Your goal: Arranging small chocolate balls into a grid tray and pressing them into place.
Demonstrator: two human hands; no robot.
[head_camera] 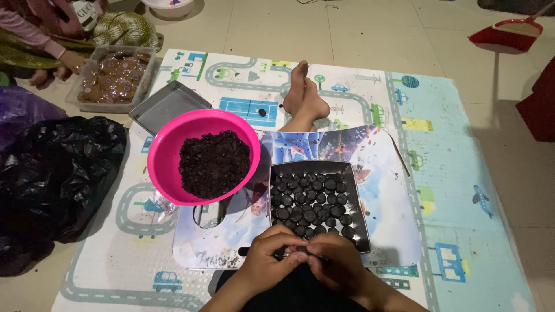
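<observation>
My left hand [270, 257] and my right hand [335, 261] meet at the bottom centre, fingers pinched together on a small dark lump [299, 252] between them. Just beyond them lies a metal tray [359, 196] filled with several round black discs [312, 199]. To its left stands a pink bowl [167, 156] holding a heap of dark crumbly material [215, 164]. Both rest on a colourful printed board [393, 190]. My bare feet [304, 95] stretch out past the board.
A road-pattern play mat [451, 173] covers the tiled floor. An empty metal tray [167, 106] and a clear container of brown pieces [113, 78] sit far left, where another person's hand [72, 60] reaches. A black plastic bag [52, 173] lies left; a red dustpan [506, 34] far right.
</observation>
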